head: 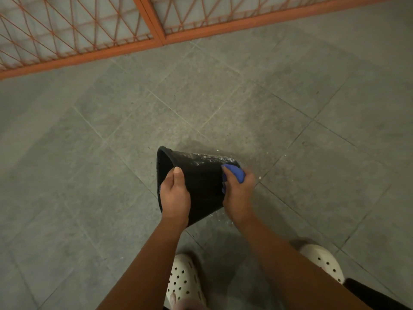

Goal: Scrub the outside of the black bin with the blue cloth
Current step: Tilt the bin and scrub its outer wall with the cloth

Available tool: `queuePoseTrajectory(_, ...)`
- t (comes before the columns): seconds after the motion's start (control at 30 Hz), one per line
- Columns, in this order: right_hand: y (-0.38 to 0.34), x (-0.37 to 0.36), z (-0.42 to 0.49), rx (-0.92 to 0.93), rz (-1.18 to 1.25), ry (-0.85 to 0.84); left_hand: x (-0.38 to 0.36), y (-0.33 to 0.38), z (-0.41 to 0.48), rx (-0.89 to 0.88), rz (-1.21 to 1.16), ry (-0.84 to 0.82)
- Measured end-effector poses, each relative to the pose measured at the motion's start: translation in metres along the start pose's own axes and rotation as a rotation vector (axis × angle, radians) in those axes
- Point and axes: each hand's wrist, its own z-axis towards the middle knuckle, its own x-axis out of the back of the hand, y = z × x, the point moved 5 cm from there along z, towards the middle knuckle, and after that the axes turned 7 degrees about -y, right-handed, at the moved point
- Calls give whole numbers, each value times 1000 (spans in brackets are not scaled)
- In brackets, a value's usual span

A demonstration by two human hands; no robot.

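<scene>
**Fingers grip bin (201, 186) and cloth (234, 173)**

The fingers of the left hand (175, 195) hook over the bin's rim into its mouth and are hidden there; only the thumb shows, lying on the outer wall. The right hand (239, 198) curls around the cloth and presses it to the wall near the base. The hand covers most of the cloth, leaving a blue bulge.

The bin lies tilted, with its mouth to the left. Whether it touches the floor (89, 153) is unclear. White flecks (201, 158) dot its upper side.

A gate (156, 21) is cut off at the top edge, and the clogs (182, 280) at the bottom.
</scene>
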Motion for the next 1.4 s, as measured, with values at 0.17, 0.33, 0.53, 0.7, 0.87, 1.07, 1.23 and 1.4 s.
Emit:
queuePoseTrajectory(0.17, -19, -21, 4, 125, -87, -77, 5, 1, 1, 4, -31, 9)
queuePoseTrajectory(0.33, -3, 2, 9, 72, -56, 26, 3, 3, 3, -1, 5, -14)
queuePoseTrajectory(0.53, 6, -31, -25, 336, -427, -157, 0, 6, 3, 2, 13, -36)
queuePoseTrajectory(0.7, -23, -10, 0, 421, -594, -16, 3, 2, 3, 8, 20, -25)
queuePoseTrajectory(0.87, -9, -3, -18, 303, -560, 24, -2, 6, 3, -11, 42, -56)
queuePoseTrajectory(1.07, -36, -38, -15, 476, -580, -76, 0, 6, 3, -24, 36, -60)
queuePoseTrajectory(1.23, -12, -1, 0, 440, -735, -98, -3, 10, 6, 109, -19, -114)
queuePoseTrajectory(1.4, -10, 8, -3, 549, -775, -117, -1, 12, 15, 273, -84, -130)
